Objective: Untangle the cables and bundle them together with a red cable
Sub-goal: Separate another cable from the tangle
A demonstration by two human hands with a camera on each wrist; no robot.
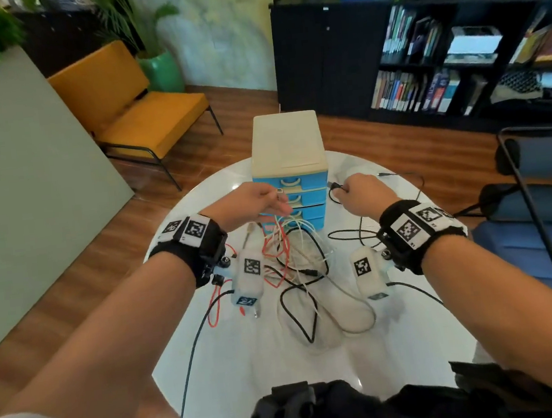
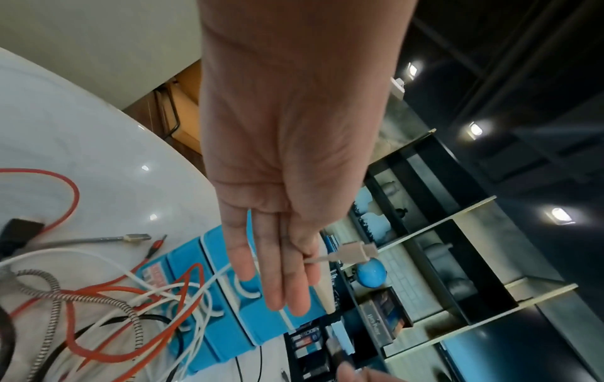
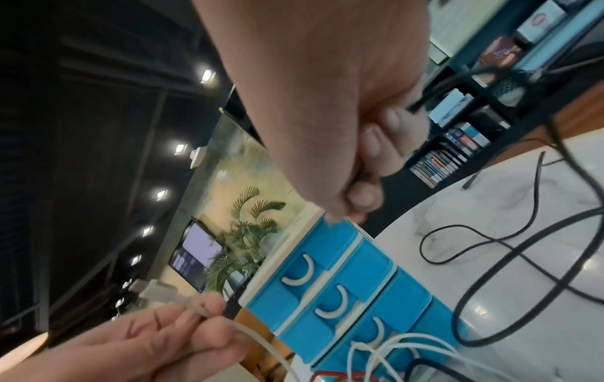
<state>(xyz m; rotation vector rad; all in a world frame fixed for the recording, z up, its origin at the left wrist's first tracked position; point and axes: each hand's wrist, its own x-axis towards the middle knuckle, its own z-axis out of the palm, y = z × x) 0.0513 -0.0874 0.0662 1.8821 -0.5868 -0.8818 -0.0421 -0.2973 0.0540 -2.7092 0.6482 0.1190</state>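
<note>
A tangle of cables (image 1: 289, 261) lies on the round white table (image 1: 281, 353), with white, black, braided and red cable (image 1: 274, 253) strands mixed together. My left hand (image 1: 260, 203) is raised over it and pinches a white cable (image 2: 326, 258) just behind its USB plug; the rest hangs into the pile. My right hand (image 1: 364, 193) grips the end of a black cable (image 1: 336, 187) in a curled fist, level with the left. The right wrist view shows the black cable (image 3: 490, 292) looping on the table and the left hand (image 3: 156, 336) holding the white cable (image 3: 196, 307).
A small blue drawer unit (image 1: 287, 147) with a cream top stands just behind both hands. More black cable (image 1: 348, 235) lies loose to the right. A dark chair (image 1: 537, 204) is at the table's right, and an orange chair (image 1: 130, 115) stands far left.
</note>
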